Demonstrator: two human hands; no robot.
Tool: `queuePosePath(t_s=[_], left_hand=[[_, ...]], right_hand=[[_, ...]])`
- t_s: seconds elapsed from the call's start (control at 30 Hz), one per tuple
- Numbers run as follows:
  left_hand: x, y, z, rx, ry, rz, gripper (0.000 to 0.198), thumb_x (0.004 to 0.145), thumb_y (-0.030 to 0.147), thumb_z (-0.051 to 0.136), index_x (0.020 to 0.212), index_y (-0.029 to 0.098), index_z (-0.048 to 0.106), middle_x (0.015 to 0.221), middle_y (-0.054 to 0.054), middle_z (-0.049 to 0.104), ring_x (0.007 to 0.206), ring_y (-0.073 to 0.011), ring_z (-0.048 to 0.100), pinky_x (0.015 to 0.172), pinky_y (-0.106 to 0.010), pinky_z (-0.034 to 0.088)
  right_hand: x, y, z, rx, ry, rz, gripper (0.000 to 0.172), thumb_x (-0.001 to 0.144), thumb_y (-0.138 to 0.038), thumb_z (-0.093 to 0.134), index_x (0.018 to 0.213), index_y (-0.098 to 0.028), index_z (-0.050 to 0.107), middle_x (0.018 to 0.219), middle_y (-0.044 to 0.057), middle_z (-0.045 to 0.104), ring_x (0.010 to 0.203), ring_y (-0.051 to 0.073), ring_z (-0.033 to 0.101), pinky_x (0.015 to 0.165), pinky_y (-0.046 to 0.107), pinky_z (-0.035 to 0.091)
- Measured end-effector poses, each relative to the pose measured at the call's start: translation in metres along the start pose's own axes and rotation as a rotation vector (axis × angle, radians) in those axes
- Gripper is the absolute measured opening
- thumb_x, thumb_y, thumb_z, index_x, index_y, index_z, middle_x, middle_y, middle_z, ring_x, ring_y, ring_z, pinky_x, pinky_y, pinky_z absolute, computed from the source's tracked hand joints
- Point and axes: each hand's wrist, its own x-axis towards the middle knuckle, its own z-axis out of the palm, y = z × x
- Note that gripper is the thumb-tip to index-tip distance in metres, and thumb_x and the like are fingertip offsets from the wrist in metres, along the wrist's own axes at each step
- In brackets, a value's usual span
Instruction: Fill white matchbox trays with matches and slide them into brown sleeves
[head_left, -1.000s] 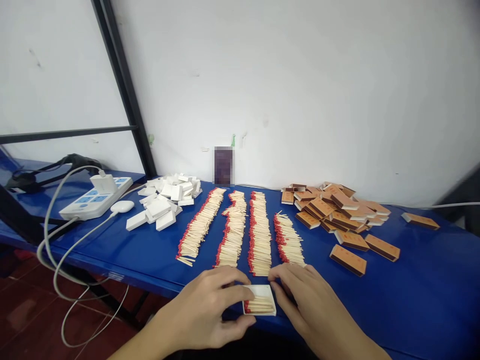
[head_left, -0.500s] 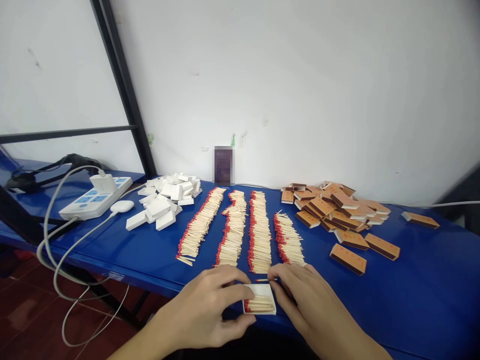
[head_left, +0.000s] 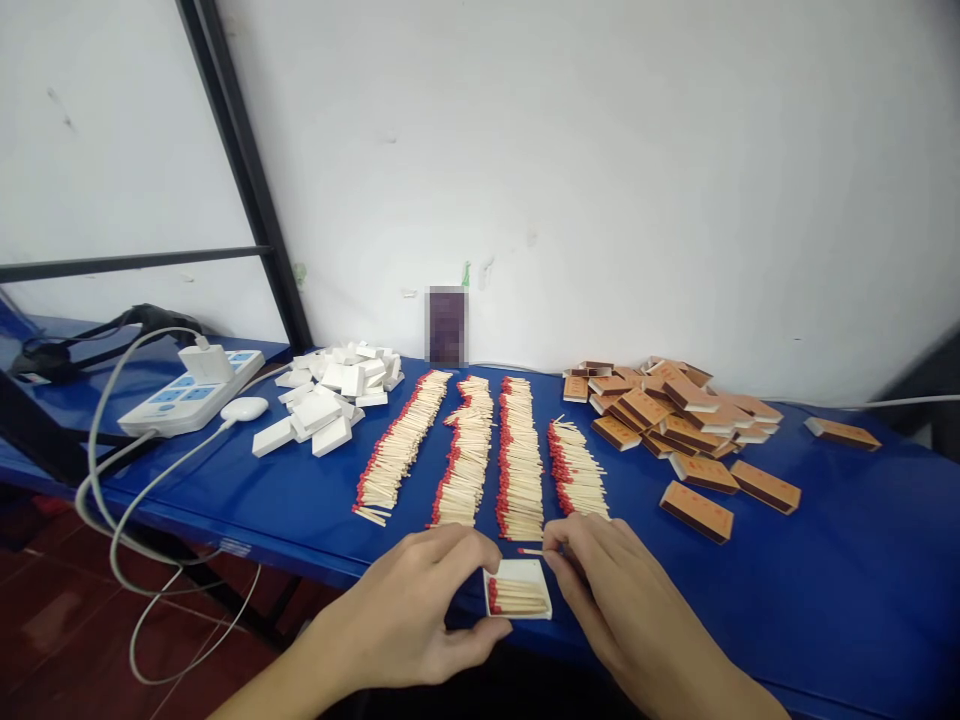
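At the table's front edge lies a white matchbox tray [head_left: 531, 572], partly filled with red-headed matches [head_left: 519, 597] whose heads point left. My left hand [head_left: 427, 605] grips the tray at its left side, index finger at the far corner and thumb at the near one. Just beyond the tray's far right corner, my right hand [head_left: 611, 575] pinches a single match [head_left: 531, 552] between thumb and fingertips, its red head to the left. Rows of loose matches [head_left: 520, 460] run away from me behind both hands; the right-hand row [head_left: 576, 470] is shorter.
White empty-looking trays [head_left: 330, 395] are heaped at the back left. Orange-brown matchbox sleeves [head_left: 667, 410] form a pile at the right, some lying apart. A power strip [head_left: 191, 393] with white cables stands at the far left on the blue table [head_left: 840, 560]. A wall closes off the back.
My right thumb and fingers have closed on the single match and lifted it slightly. My left index finger has drawn back from over the matches to the tray's far corner.
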Motion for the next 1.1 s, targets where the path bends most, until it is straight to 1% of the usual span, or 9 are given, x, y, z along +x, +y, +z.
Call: queuePosePath(t_s=[0.17,0.27,0.37,0.53,0.6,0.7,0.8,0.9,1.1], left_hand=[[0.0,0.0,0.001,0.003,0.031,0.019,0.031,0.083,0.018,0.07,0.107,0.024,0.05,0.1,-0.001,0.067,0.086,-0.018,0.065,0.074,-0.027,0.051],[0.0,0.0,0.001,-0.002,0.034,0.041,0.031,0.084,0.018,0.069,0.108,0.023,0.05,0.101,-0.001,0.068,0.087,-0.0187,0.066,0.076,-0.028,0.052],[0.001,0.0,0.0,-0.001,0.034,0.059,0.033,0.084,0.017,0.069,0.111,0.024,0.051,0.103,-0.001,0.068,0.089,-0.0185,0.066,0.078,-0.028,0.052],[0.002,0.002,-0.001,0.007,0.026,0.079,0.037,0.084,0.016,0.07,0.115,0.024,0.051,0.103,-0.001,0.068,0.091,-0.0195,0.066,0.081,-0.029,0.053],[0.002,0.001,-0.001,0.007,0.021,0.087,0.037,0.085,0.017,0.07,0.116,0.024,0.051,0.104,-0.002,0.068,0.093,-0.02,0.067,0.082,-0.03,0.053],[0.001,0.0,-0.001,0.011,0.024,0.09,0.036,0.086,0.017,0.07,0.117,0.023,0.052,0.106,-0.003,0.068,0.094,-0.0202,0.067,0.083,-0.03,0.053],[0.001,-0.001,-0.001,0.008,0.025,0.101,0.033,0.087,0.017,0.069,0.116,0.022,0.054,0.107,-0.004,0.068,0.096,-0.0204,0.067,0.085,-0.03,0.053],[0.002,0.0,-0.002,0.011,-0.005,0.138,0.025,0.09,0.018,0.066,0.113,0.021,0.058,0.109,-0.005,0.068,0.095,-0.02,0.066,0.085,-0.03,0.053],[0.004,0.003,-0.007,0.059,-0.077,0.144,0.022,0.095,0.021,0.06,0.117,0.022,0.063,0.113,-0.006,0.066,0.095,-0.0201,0.066,0.086,-0.032,0.053]], right_hand=[[-0.002,-0.013,0.0,0.053,-0.025,-0.105,0.017,0.102,-0.013,0.039,0.093,-0.024,0.048,0.078,0.0,0.062,0.068,0.018,0.058,0.063,0.03,0.042],[-0.003,-0.018,0.003,0.045,-0.096,-0.07,0.019,0.101,-0.011,0.037,0.092,-0.024,0.048,0.079,0.0,0.062,0.066,0.018,0.057,0.062,0.031,0.041],[-0.002,-0.018,0.003,0.063,-0.111,-0.006,0.019,0.101,-0.011,0.038,0.093,-0.024,0.049,0.08,0.0,0.062,0.066,0.018,0.057,0.061,0.031,0.039],[0.001,-0.014,-0.008,0.094,0.012,-0.027,0.016,0.099,-0.011,0.045,0.09,-0.023,0.052,0.075,-0.003,0.063,0.064,0.015,0.055,0.069,0.032,0.037],[0.002,-0.01,-0.011,0.082,0.068,-0.009,0.015,0.099,-0.012,0.047,0.091,-0.023,0.053,0.07,-0.005,0.063,0.058,0.014,0.052,0.067,0.032,0.035],[0.003,-0.002,-0.008,0.02,0.064,0.047,0.015,0.099,-0.015,0.048,0.09,-0.023,0.056,0.06,-0.006,0.061,0.053,0.015,0.05,0.063,0.03,0.037],[0.003,0.005,0.0,-0.032,0.025,0.095,0.017,0.098,-0.016,0.047,0.089,-0.024,0.06,0.055,-0.004,0.06,0.053,0.018,0.053,0.058,0.029,0.039],[0.002,0.008,0.006,-0.032,0.01,0.138,0.02,0.097,-0.017,0.047,0.088,-0.023,0.063,0.06,-0.002,0.065,0.055,0.018,0.059,0.055,0.029,0.04],[0.001,0.009,0.007,-0.091,-0.012,0.119,0.022,0.098,-0.016,0.046,0.088,-0.022,0.065,0.074,0.002,0.073,0.067,0.02,0.068,0.065,0.033,0.041]])
